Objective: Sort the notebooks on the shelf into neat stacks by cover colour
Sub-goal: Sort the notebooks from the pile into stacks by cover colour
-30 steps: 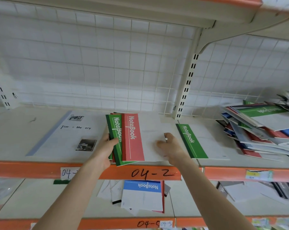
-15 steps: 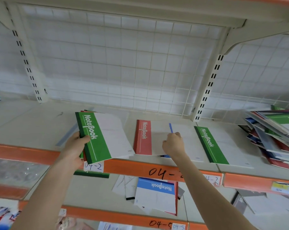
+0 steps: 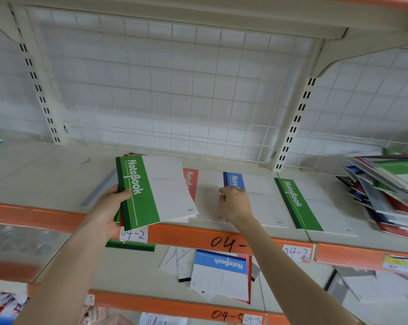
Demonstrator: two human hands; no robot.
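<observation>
Left hand [image 3: 106,211] fingers clamped on green-topped notebook stack [image 3: 154,192], right hand [image 3: 234,202] fingers curled together on blue notebook [image 3: 257,198]

Under the green notebook [image 3: 149,191] gripped in the left hand [image 3: 109,211], more notebooks show only as red and green edges; their count cannot be told. That notebook covers part of the red notebook [image 3: 190,181] between the hands. The right hand [image 3: 234,202] hides the lower stripe of the blue notebook [image 3: 233,179]. Far right of it, the untidy pile [image 3: 386,191] runs off the frame edge, blurred.
</observation>
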